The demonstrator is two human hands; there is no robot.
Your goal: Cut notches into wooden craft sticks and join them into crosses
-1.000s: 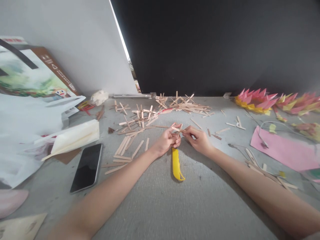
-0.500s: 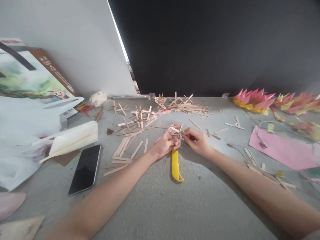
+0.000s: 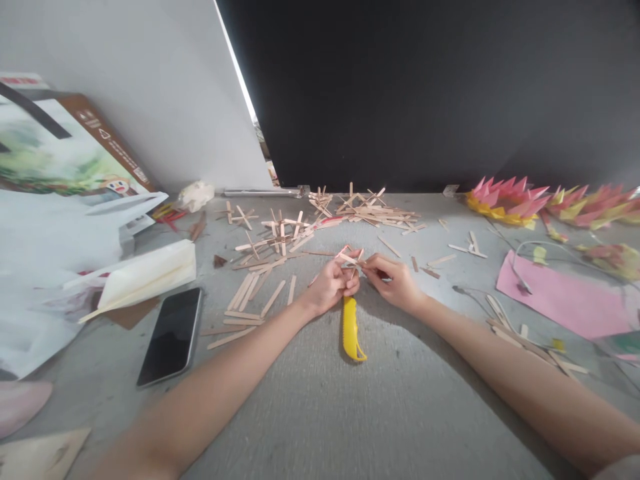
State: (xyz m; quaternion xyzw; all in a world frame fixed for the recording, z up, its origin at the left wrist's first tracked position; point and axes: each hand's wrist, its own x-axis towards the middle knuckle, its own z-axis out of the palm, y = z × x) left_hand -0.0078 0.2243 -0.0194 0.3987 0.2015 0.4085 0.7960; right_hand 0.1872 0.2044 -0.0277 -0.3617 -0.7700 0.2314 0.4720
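Observation:
My left hand (image 3: 332, 287) is closed around a few crossed popsicle sticks (image 3: 352, 259), its fingers curled beneath them. Thumb and fingertips of my right hand (image 3: 393, 279) pinch the right end of the same sticks; fingers hide where they meet. Just below the hands a yellow utility knife (image 3: 351, 330) lies on the grey table (image 3: 320, 407), its upper end close under my left hand. Loose popsicle sticks (image 3: 273, 300) lie left of my left wrist. Beyond the hands stand several assembled stick pieces (image 3: 283, 233), with a pile of sticks (image 3: 383, 213) behind.
A smartphone (image 3: 171, 337) lies at left beside a white plastic bag (image 3: 55, 267). To the right are a pink paper sheet (image 3: 565, 297), a grey cable (image 3: 480, 297) and stick scraps (image 3: 537, 347). Pink and yellow folded-paper crowns (image 3: 507, 203) stand at the back right, before a black panel (image 3: 425, 93).
Both hands stay nearly in place, gripping the crossed sticks, with only a slight shift of the fingers. The table items have not moved.

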